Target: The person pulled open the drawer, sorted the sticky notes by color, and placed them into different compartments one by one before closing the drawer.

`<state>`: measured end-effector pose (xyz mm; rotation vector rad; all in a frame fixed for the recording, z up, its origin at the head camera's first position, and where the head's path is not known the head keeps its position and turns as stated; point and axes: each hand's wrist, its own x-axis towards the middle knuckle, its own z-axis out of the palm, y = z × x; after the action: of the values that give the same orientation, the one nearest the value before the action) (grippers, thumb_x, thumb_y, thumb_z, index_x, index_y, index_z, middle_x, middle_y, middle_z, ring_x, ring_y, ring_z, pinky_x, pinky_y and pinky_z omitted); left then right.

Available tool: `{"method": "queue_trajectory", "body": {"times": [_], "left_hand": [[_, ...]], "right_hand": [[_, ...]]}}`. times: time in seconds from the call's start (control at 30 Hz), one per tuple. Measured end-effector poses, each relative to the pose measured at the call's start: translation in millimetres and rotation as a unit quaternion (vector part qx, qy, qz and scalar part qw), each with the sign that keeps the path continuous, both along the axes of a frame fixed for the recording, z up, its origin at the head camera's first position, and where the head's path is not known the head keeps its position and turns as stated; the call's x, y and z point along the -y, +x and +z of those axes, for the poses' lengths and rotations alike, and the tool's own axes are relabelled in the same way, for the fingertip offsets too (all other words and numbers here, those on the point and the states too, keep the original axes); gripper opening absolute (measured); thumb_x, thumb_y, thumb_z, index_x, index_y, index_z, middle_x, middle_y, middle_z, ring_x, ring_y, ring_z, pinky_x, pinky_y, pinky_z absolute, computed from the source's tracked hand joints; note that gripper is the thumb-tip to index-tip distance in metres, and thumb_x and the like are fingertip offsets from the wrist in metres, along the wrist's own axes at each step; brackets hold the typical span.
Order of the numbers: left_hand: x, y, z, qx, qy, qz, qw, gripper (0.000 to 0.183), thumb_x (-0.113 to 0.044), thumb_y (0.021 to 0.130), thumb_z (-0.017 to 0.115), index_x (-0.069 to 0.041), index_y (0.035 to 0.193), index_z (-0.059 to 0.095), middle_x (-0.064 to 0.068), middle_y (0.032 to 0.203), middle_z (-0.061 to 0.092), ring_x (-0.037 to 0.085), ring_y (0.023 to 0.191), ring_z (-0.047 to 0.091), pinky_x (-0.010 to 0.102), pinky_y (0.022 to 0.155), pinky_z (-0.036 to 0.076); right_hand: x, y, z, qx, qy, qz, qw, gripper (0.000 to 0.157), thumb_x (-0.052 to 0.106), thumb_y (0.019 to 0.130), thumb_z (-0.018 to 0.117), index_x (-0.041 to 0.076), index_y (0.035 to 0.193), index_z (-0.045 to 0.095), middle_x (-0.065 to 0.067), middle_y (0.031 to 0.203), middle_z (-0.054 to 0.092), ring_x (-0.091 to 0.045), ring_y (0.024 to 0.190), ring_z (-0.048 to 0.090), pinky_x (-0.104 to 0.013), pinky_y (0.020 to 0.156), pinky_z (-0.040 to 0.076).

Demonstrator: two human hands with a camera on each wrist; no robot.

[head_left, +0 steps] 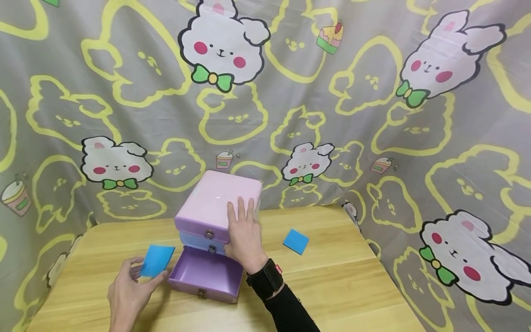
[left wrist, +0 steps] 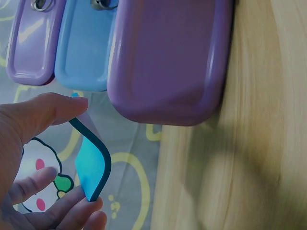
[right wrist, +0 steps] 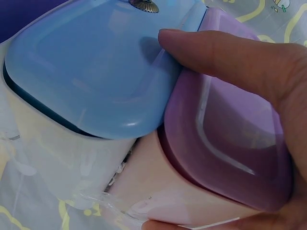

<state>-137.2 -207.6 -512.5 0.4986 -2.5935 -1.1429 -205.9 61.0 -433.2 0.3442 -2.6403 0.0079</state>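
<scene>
My left hand (head_left: 129, 291) pinches a blue sticky note pad (head_left: 156, 261) between thumb and fingers; in the left wrist view the pad (left wrist: 93, 167) bows under the grip. It is held just left of the pulled-out bottom drawer (head_left: 203, 293), whose purple inside shows nothing in it. Above that drawer are a light blue drawer (head_left: 195, 242) and a purple top drawer (head_left: 191, 227). My right hand (head_left: 245, 237) rests on the small drawer chest's pink top (head_left: 220, 191), fingers straight. Its thumb (right wrist: 206, 50) reaches over the front, its tip at the blue drawer (right wrist: 96, 72).
A second blue square (head_left: 296, 241) lies flat on the wooden table (head_left: 327, 281), right of the chest. A grey curtain (head_left: 286, 92) with rabbit prints hangs behind the table and along its sides.
</scene>
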Motion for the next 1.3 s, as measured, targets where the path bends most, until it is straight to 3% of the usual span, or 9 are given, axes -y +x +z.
{"method": "queue_trajectory", "body": {"times": [0.5, 0.93, 1.1, 1.3], "left_hand": [[-13.6, 12.8, 3.5, -0.031, 0.015, 0.009, 0.9994, 0.075, -0.042, 0.069, 0.093, -0.007, 0.126, 0.06, 0.033, 0.12, 0.069, 0.049, 0.108, 0.067, 0.059, 0.089, 0.051], [-24.0, 18.3, 2.3, -0.03, 0.005, -0.02, 0.9993, 0.071, -0.041, 0.067, 0.095, -0.008, 0.121, 0.063, 0.032, 0.116, 0.071, 0.047, 0.102, 0.069, 0.055, 0.083, 0.054], [-29.7, 19.6, 3.1, -0.041, -0.009, -0.022, 0.9989, 0.069, -0.035, 0.066, 0.095, -0.006, 0.119, 0.063, 0.031, 0.113, 0.072, 0.046, 0.1, 0.071, 0.056, 0.084, 0.055], [-35.1, 21.7, 4.9, -0.056, -0.033, -0.027, 0.9975, 0.068, -0.033, 0.064, 0.096, -0.004, 0.117, 0.065, 0.029, 0.109, 0.073, 0.043, 0.096, 0.071, 0.049, 0.077, 0.053]], "right_hand": [[2.8, -0.7, 2.6, -0.003, 0.001, 0.006, 1.0, 0.121, 0.047, 0.048, 0.096, 0.012, 0.151, 0.042, -0.021, 0.158, 0.042, -0.051, 0.145, 0.04, -0.038, 0.065, 0.063], [2.1, -0.6, 0.8, 0.002, -0.001, 0.004, 1.0, 0.122, 0.045, 0.047, 0.096, 0.012, 0.151, 0.042, -0.021, 0.159, 0.042, -0.051, 0.145, 0.04, -0.038, 0.066, 0.063], [1.0, 1.6, 1.5, -0.005, 0.001, 0.002, 1.0, 0.122, 0.047, 0.047, 0.096, 0.011, 0.151, 0.043, -0.022, 0.157, 0.044, -0.051, 0.144, 0.042, -0.039, 0.068, 0.063], [0.6, 0.5, 1.4, -0.009, 0.002, 0.007, 1.0, 0.122, 0.047, 0.047, 0.096, 0.011, 0.151, 0.043, -0.022, 0.157, 0.044, -0.051, 0.144, 0.042, -0.039, 0.066, 0.063]]}}
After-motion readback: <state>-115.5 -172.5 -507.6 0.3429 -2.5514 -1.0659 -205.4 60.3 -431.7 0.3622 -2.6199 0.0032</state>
